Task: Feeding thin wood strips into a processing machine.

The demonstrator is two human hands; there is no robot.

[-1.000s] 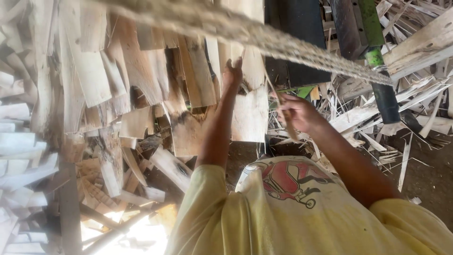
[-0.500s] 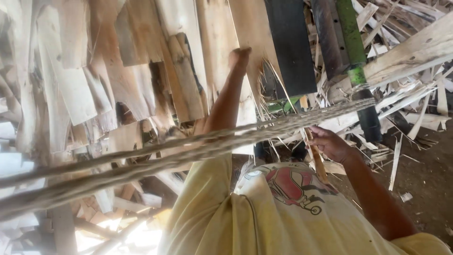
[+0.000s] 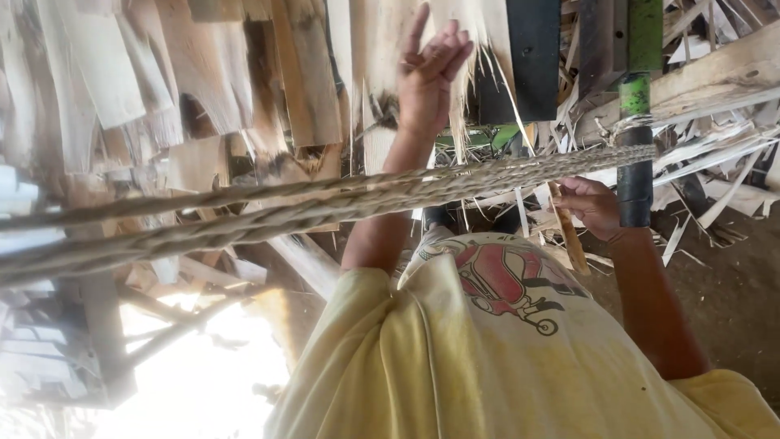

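Left grip (image 3: 431, 77) is raised with fingers spread, holding nothing, against a heap of pale wood slats (image 3: 268, 89). Across the view runs a thick braided rope (image 3: 325, 203), ending at a green and black post (image 3: 635, 138). Right grip (image 3: 591, 205), just below the rope, is closed on a thin wood strip (image 3: 569, 232).

Person in a yellow shirt (image 3: 520, 366) working among piled wood scraps (image 3: 244, 89), with a rope (image 3: 325, 203) stretching across the view.

The left hand (image 3: 431, 73) is lifting with fingers spread, touching nothing, near pale splintered strips (image 3: 479, 49). The right hand (image 3: 589, 207) is gripping a thin wood strip (image 3: 569, 232) just beside a green and black post (image 3: 635, 130), where the rope is meeting it.
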